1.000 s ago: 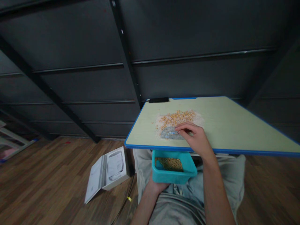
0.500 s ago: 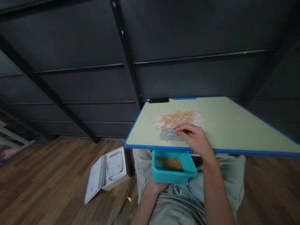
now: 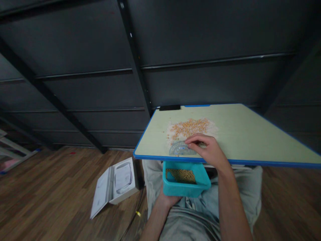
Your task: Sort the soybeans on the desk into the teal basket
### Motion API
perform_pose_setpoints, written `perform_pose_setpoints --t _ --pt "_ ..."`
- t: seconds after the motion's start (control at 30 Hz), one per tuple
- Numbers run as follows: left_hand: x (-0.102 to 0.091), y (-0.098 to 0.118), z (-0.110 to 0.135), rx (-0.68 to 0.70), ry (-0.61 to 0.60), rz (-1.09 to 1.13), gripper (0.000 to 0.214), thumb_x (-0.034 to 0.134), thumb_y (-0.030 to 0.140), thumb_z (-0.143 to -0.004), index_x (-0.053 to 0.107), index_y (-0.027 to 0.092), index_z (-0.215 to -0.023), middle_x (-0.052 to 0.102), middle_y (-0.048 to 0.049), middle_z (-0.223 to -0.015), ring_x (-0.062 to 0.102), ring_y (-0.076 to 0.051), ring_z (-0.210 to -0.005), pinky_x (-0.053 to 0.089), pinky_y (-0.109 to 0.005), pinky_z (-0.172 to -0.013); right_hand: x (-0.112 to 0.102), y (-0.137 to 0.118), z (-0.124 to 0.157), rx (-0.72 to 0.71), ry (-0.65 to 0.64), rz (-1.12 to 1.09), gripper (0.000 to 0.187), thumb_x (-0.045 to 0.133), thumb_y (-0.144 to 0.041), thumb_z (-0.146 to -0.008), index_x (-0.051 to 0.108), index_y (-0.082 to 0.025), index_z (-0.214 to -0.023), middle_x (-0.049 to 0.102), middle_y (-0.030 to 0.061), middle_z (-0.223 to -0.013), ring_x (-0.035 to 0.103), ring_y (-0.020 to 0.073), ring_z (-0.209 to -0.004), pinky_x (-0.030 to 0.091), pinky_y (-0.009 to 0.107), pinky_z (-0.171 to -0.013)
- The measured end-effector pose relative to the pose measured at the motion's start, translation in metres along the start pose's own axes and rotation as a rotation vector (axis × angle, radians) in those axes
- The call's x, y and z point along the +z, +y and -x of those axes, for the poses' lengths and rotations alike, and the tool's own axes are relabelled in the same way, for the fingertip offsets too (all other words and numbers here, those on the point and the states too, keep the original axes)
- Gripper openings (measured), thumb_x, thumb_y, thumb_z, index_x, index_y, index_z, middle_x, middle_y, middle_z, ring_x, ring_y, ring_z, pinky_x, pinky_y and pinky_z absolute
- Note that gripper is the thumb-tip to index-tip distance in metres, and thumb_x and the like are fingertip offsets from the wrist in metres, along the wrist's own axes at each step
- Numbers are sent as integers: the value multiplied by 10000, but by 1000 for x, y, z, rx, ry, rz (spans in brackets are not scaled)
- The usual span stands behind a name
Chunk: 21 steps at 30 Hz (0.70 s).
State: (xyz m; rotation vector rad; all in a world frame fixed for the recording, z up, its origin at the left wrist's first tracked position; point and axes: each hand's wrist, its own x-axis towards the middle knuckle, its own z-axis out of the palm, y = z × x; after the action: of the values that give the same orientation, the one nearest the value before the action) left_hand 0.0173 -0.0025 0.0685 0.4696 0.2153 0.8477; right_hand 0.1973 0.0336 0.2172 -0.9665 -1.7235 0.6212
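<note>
My right hand (image 3: 204, 146) pinches the top edge of a clear half-round protractor (image 3: 181, 149), which lies near the table's front edge. Just beyond it, yellow soybeans (image 3: 192, 126) are spread among white grains (image 3: 212, 128) that look like rice. A few beans show at the protractor's straight edge. Below the table edge, my left hand (image 3: 170, 199) holds up a turquoise plastic box (image 3: 184, 190) from underneath, its fingers mostly hidden. Inside the box lies a layer of beans (image 3: 185, 176).
The pale folding table (image 3: 250, 134) has a blue rim and stands over my lap. A black strip (image 3: 170, 107) sits at its far left edge. An opened white carton (image 3: 124, 180) and a cable (image 3: 134, 217) lie on the wooden floor. Dark panelled wall (image 3: 213, 80) rises behind.
My right hand has drawn the protractor slightly toward me and to the left, closer to the table's front edge. The left hand and the box have stayed still.
</note>
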Motion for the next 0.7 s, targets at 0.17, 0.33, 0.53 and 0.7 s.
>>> perform_pose_setpoints --t 0.17,0.33,0.53,0.7 --pt "3 1 0 -20 14 -22 412 424 366 -991 816 252 -1050 775 -50 -1296 558 -277 -1419 278 -510 -1278 0 -2 1 13 -15 3 145 685 -170 -881 796 -262 -897 802 23 -923 730 208 -888 561 369 -785" --pt "-22 -5 1 -28 43 3 403 438 382 -991 816 260 -1056 785 -52 -1279 542 -271 -1437 290 -516 -1271 0 -1 0 9 -23 11 151 682 -156 -880 791 -259 -898 798 25 -925 725 207 -884 558 362 -770" --pt "-17 -5 1 -28 71 54 435 394 401 -1017 809 281 -1060 762 -20 -1328 538 -263 -1439 316 -500 -1254 1 -1 1 -31 -36 10 158 663 -154 -909 787 -251 -915 796 35 -949 723 204 -889 561 363 -787" --pt "-5 -1 -2 -20 19 60 403 442 389 -1000 785 255 -1163 741 -64 -1367 538 -289 -1436 293 -526 -1271 2 1 0 -55 -37 1 147 682 -153 -913 788 -253 -929 789 36 -976 724 203 -921 562 352 -783"
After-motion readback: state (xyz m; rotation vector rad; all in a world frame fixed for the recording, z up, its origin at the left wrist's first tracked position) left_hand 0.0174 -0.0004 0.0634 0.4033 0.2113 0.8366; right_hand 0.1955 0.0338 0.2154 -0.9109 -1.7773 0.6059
